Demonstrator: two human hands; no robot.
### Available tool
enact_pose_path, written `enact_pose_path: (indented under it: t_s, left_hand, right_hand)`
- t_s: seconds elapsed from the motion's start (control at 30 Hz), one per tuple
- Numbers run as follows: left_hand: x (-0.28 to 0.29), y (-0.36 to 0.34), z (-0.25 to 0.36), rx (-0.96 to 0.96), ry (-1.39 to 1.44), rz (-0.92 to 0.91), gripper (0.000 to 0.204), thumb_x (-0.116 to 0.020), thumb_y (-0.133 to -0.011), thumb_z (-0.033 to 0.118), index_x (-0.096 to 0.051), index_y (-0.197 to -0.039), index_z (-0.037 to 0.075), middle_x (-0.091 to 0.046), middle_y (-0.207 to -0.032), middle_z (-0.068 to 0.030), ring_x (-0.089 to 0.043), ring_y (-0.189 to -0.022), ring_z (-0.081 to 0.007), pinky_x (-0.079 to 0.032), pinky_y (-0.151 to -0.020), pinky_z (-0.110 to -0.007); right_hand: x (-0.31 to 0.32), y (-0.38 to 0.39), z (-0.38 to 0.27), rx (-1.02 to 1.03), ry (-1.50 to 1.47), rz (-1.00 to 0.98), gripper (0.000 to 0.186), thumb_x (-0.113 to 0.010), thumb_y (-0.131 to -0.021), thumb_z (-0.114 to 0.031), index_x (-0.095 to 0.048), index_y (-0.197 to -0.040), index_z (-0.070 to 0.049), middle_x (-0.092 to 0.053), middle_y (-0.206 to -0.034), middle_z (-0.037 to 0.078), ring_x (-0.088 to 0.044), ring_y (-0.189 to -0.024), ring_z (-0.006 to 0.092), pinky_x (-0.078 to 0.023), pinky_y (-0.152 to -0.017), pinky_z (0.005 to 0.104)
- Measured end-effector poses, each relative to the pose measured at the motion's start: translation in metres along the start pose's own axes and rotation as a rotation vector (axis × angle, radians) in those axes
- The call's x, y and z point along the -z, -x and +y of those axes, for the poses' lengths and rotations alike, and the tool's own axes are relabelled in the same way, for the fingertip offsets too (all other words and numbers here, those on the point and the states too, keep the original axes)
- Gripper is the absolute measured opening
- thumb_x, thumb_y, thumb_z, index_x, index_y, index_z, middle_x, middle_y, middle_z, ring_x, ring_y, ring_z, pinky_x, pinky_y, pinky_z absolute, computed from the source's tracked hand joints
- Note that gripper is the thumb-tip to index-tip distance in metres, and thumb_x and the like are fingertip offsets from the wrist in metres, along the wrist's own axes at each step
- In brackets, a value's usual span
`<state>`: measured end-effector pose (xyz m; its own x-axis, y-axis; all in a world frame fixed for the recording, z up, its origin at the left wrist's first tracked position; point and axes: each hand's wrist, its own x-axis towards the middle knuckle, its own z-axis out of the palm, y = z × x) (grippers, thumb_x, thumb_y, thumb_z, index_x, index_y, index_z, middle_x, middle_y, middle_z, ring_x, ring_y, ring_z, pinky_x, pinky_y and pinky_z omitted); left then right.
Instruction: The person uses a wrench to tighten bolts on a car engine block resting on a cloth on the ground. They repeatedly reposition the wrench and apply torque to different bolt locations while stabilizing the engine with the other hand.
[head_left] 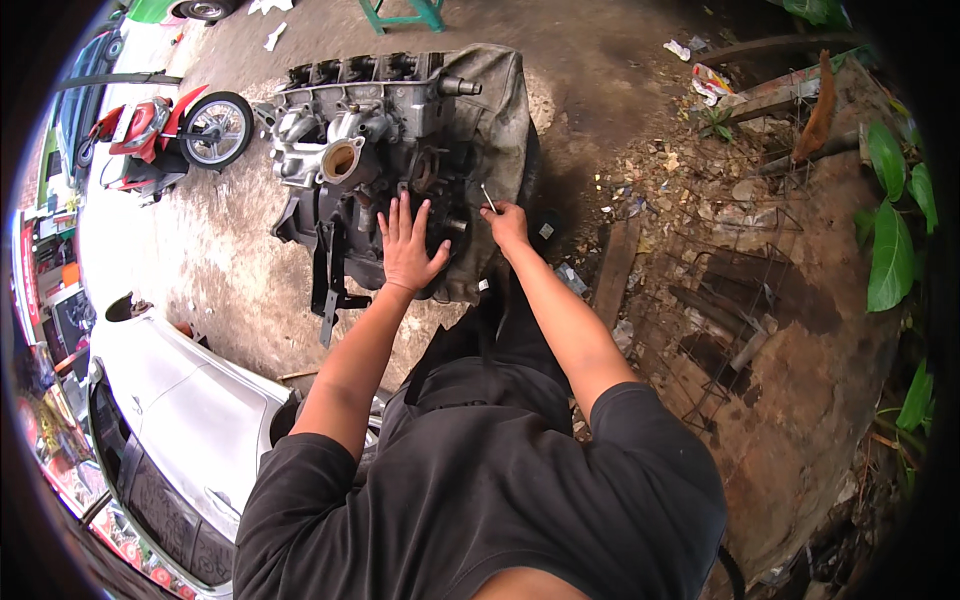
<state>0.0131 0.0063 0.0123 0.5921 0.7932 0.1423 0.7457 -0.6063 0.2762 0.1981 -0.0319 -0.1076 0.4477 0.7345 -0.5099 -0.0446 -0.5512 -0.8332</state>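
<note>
A grey and black car engine lies before me, partly on a dirty cloth. My left hand rests on the engine's near dark side, its fingers spread. At the engine's right side, my right hand is closed around a slim silver tool. Only the tool's upper end shows, so I cannot make out its exact kind. Ahead of my left hand, a round metal intake opening faces up. A dark metal bracket sticks out on the near left.
A silver car stands at the near left, and a red motorcycle at the far left. Green stool legs show at the far edge. Rubble with a wooden plank and bent wire covers the right side.
</note>
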Motion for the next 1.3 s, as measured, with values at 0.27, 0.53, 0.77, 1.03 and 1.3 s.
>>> enact_pose_path:
  t_s: [0.27, 0.53, 0.77, 1.03, 1.3]
  left_hand:
    - [0.001, 0.003, -0.005, -0.001, 0.057, 0.002, 0.075, -0.053, -0.081, 0.042, -0.032, -0.145, 0.009, -0.019, -0.153, -0.0221, -0.016, -0.142, -0.0395, -0.007, -0.113, -0.056]
    - [0.000, 0.003, -0.005, 0.004, 0.070, 0.013, 0.077, -0.057, -0.078, 0.042, -0.034, -0.144, 0.010, -0.021, -0.152, -0.0213, -0.017, -0.141, -0.0390, -0.008, -0.113, -0.056]
    - [0.000, 0.004, -0.006, 0.006, 0.072, -0.002, 0.079, -0.059, -0.077, 0.045, -0.034, -0.144, 0.011, -0.021, -0.152, -0.0215, -0.018, -0.141, -0.0386, -0.009, -0.113, -0.056]
    - [0.000, 0.004, -0.007, -0.006, 0.059, -0.004, 0.078, -0.058, -0.079, 0.047, -0.034, -0.144, 0.011, -0.022, -0.152, -0.0227, -0.018, -0.141, -0.0396, -0.010, -0.113, -0.056]
    - [-0.001, 0.006, -0.008, -0.021, 0.052, -0.010, 0.079, -0.056, -0.079, 0.049, -0.034, -0.143, 0.009, -0.022, -0.151, -0.0249, -0.018, -0.140, -0.0420, -0.010, -0.113, -0.057]
  right_hand:
    - [-0.011, -0.009, 0.005, 0.020, 0.102, 0.015, 0.021, -0.073, -0.075, -0.016, -0.072, -0.091, -0.003, -0.069, -0.076, 0.012, -0.065, -0.071, 0.0182, -0.048, -0.067, 0.0313]
    - [-0.019, -0.006, 0.000, 0.042, 0.120, 0.073, 0.021, -0.072, -0.076, -0.018, -0.073, -0.092, -0.004, -0.070, -0.077, 0.012, -0.065, -0.070, 0.0193, -0.048, -0.067, 0.0321]
    - [-0.024, -0.007, 0.001, -0.010, 0.086, 0.083, 0.021, -0.072, -0.077, -0.018, -0.073, -0.091, -0.003, -0.070, -0.075, 0.012, -0.065, -0.070, 0.0186, -0.048, -0.067, 0.0320]
    - [-0.023, 0.000, -0.004, -0.023, 0.048, 0.078, 0.021, -0.073, -0.077, -0.016, -0.072, -0.090, -0.001, -0.070, -0.077, 0.012, -0.063, -0.071, 0.0159, -0.047, -0.068, 0.0307]
    - [-0.031, 0.005, -0.008, -0.065, -0.116, 0.136, 0.017, -0.073, -0.077, -0.016, -0.073, -0.088, -0.002, -0.068, -0.073, 0.008, -0.061, -0.069, 0.0157, -0.046, -0.068, 0.0294]
